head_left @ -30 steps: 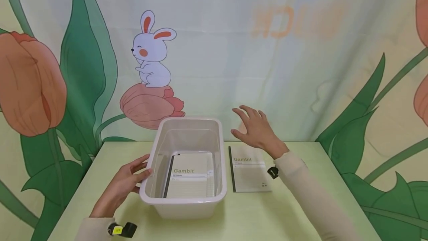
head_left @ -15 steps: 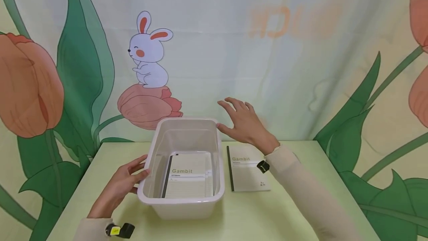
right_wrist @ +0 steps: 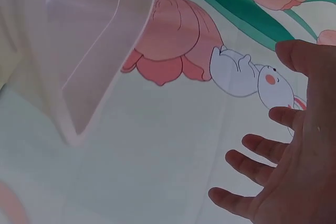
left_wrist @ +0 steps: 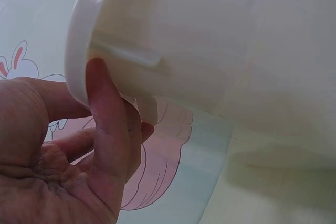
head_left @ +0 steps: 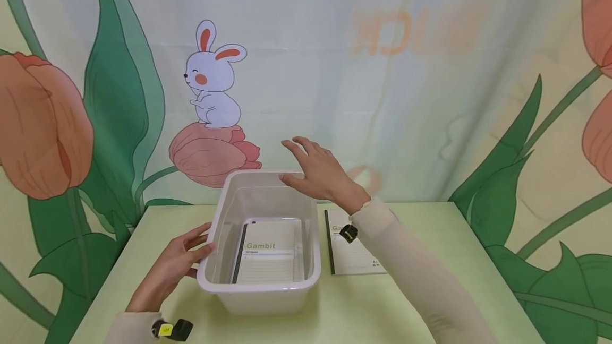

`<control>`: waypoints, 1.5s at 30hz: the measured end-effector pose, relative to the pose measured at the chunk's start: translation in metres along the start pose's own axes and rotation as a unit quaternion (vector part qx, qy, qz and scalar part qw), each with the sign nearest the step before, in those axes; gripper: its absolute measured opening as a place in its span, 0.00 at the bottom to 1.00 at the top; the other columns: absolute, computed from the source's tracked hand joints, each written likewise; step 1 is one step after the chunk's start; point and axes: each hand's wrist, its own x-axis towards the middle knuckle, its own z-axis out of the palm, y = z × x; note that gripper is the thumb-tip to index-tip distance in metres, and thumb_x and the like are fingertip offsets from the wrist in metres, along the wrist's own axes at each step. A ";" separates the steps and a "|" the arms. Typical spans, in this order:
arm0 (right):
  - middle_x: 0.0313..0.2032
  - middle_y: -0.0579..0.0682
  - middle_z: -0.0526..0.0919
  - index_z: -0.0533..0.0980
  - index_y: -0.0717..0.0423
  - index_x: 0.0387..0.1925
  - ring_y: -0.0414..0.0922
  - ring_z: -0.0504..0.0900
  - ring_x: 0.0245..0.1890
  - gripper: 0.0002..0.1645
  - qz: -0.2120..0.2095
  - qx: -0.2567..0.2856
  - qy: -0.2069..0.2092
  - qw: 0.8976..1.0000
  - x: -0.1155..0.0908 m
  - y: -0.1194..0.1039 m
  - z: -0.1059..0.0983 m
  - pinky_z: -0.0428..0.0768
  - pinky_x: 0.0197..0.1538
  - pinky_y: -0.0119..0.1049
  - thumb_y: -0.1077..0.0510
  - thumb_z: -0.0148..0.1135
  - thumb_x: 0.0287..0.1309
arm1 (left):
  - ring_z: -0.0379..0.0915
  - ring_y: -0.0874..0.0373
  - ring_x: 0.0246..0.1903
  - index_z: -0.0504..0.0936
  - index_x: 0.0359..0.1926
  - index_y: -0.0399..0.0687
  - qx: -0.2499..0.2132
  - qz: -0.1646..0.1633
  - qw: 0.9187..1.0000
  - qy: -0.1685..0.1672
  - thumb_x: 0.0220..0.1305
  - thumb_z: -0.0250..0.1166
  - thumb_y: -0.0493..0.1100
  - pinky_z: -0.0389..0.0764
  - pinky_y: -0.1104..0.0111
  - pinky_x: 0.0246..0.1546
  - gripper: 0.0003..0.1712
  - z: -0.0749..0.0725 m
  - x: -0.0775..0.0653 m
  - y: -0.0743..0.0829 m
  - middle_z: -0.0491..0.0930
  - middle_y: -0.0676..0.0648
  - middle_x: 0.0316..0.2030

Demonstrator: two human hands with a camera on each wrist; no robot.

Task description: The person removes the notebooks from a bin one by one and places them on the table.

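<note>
Left sleeve (head_left: 134,328): Your pale cuff enters at lower left, a black band (head_left: 159,328) at the wrist.
Left hand (head_left: 174,264): You grip the tub (head_left: 265,301) at its left rim, thumb and fingers clamped on the edge.
Tub: Grayish white, it sits on the pale green table (head_left: 363,317) with its opening upward.
Inner notebook (head_left: 268,267): A "Gambit" notebook lies cover up inside the tub, dark spine to the left.
Outer notebook (head_left: 351,259): A second "Gambit" lies flat on the table just right of the tub, partly hidden by your right sleeve (head_left: 416,275).
Right hand (head_left: 315,174): Raised near the tub's far right corner, your thumb and fingers stand apart; the right wrist view shows a gap between hand and tub.
Backdrop (head_left: 311,84): Behind the table hangs a printed cloth, its white rabbit (head_left: 217,110) perched on a pink tulip (head_left: 205,153), with faint orange lettering (head_left: 406,33) at upper right.
</note>
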 end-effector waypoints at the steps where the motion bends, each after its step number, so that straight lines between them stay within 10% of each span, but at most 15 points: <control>1: 0.74 0.49 0.57 0.52 0.39 0.76 0.53 0.63 0.72 0.43 -0.001 0.000 -0.003 1.000 0.003 -0.003 0.002 0.65 0.70 0.54 0.33 0.52 0.65 | 0.80 0.42 0.52 0.50 0.78 0.54 -0.001 -0.001 1.000 0.000 0.70 0.60 0.49 0.86 0.56 0.39 0.42 0.000 0.000 0.000 0.56 0.32 0.73; 18: 0.77 0.47 0.52 0.49 0.37 0.77 0.51 0.54 0.76 0.44 0.044 0.009 -0.095 0.994 0.041 -0.038 0.046 0.61 0.72 0.59 0.31 0.48 0.65 | 0.80 0.44 0.51 0.51 0.78 0.53 0.008 0.005 1.000 0.004 0.71 0.60 0.48 0.87 0.56 0.36 0.41 -0.001 0.001 0.001 0.59 0.30 0.72; 45: 0.76 0.45 0.57 0.54 0.37 0.76 0.50 0.64 0.72 0.44 0.167 0.104 -0.221 0.955 0.053 -0.044 0.140 0.68 0.69 0.54 0.37 0.57 0.63 | 0.80 0.42 0.51 0.52 0.77 0.55 0.000 -0.005 1.000 0.011 0.69 0.61 0.50 0.87 0.55 0.39 0.42 0.000 0.001 -0.001 0.58 0.33 0.73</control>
